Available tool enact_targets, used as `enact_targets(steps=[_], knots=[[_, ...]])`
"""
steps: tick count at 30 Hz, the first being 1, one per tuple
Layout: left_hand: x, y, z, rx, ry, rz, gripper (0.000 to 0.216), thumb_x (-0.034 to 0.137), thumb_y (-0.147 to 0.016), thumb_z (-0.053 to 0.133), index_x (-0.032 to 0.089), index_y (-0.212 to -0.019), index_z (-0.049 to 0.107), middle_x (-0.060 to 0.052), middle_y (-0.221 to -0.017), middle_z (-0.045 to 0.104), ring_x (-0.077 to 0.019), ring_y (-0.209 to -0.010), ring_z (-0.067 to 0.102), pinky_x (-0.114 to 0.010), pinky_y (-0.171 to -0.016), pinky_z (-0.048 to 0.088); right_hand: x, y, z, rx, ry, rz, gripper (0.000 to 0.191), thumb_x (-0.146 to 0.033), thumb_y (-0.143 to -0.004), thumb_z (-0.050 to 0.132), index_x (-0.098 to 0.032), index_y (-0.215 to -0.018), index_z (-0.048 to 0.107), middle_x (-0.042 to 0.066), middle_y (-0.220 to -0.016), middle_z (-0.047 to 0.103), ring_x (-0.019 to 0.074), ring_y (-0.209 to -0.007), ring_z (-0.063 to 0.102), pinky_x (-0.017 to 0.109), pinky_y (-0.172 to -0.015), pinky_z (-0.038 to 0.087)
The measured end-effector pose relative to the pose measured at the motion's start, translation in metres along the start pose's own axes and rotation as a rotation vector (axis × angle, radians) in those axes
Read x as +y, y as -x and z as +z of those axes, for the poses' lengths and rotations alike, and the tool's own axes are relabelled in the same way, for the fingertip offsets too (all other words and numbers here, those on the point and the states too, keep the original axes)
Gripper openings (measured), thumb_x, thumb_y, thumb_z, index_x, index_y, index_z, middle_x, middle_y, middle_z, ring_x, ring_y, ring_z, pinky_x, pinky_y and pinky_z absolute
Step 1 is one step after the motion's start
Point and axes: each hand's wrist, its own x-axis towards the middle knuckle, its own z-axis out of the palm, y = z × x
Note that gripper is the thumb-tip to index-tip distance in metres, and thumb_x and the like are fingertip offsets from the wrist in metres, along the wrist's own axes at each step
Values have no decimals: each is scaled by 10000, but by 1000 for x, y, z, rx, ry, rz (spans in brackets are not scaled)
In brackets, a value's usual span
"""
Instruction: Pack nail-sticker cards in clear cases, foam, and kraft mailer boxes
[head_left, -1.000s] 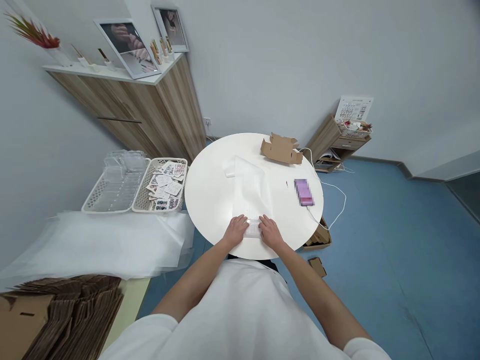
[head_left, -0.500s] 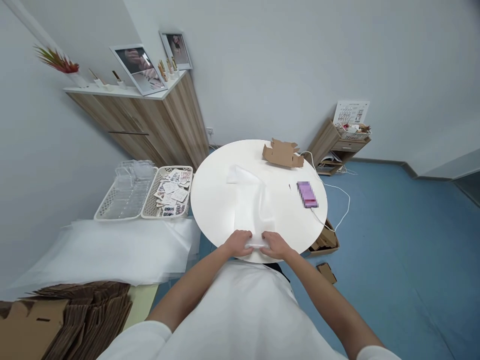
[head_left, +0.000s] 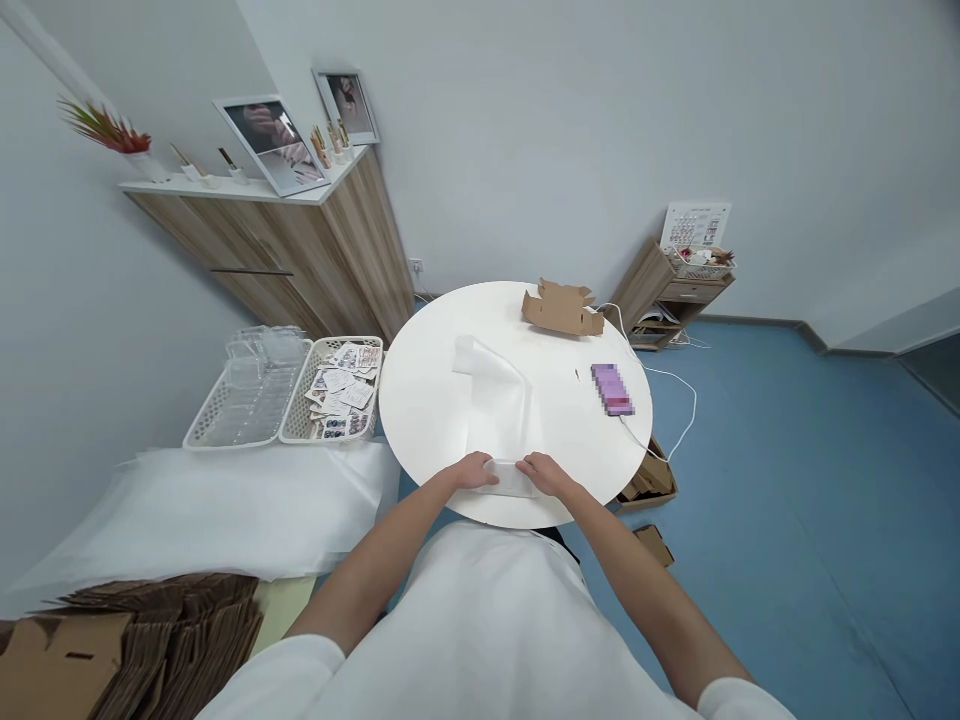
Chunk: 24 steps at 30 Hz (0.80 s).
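A thin white foam sheet (head_left: 499,405) lies across the round white table (head_left: 427,390), its near end wrapped round a small flat item (head_left: 511,477) at the table's near edge. My left hand (head_left: 471,471) grips the left end of that wrapped bundle, fingers curled over it. At the bundle's right end my right hand (head_left: 545,475) does the same. The item inside is hidden by the foam.
A folded cardboard box (head_left: 562,307) and a purple phone (head_left: 611,388) on a white cable lie on the table's far side. Two white baskets (head_left: 289,395) stand left, one with clear trays, one with printed cards. Foam sheets (head_left: 210,510) and flat cardboard (head_left: 142,630) lie near left.
Both hands have drawn the bundle toward the table's near edge, rolling more foam round it. The free length of sheet on the table has become shorter.
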Motion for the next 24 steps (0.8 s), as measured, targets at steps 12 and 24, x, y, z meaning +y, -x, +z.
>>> enact_targets(steps=[12,24], knots=[[-25,-4,-7,145,-80,-201,191,272,-696,479,162,-835,551,-86,-915,603,-216,-851,567,-293,-686,425,32,2,1,147,-109,205,181,-278,-792,413,-205,-861,564,37,-849,615,160,-760,567,255,-623,409],[12,23,7,212,-494,328,472,365,-611,610,225,-1028,439,-79,-1191,410,-268,-1097,373,-382,-890,298,-5,20,23,121,251,-277,425,-333,-630,640,-200,-998,475,120,-1240,420,264,-1120,394,396,-869,343]])
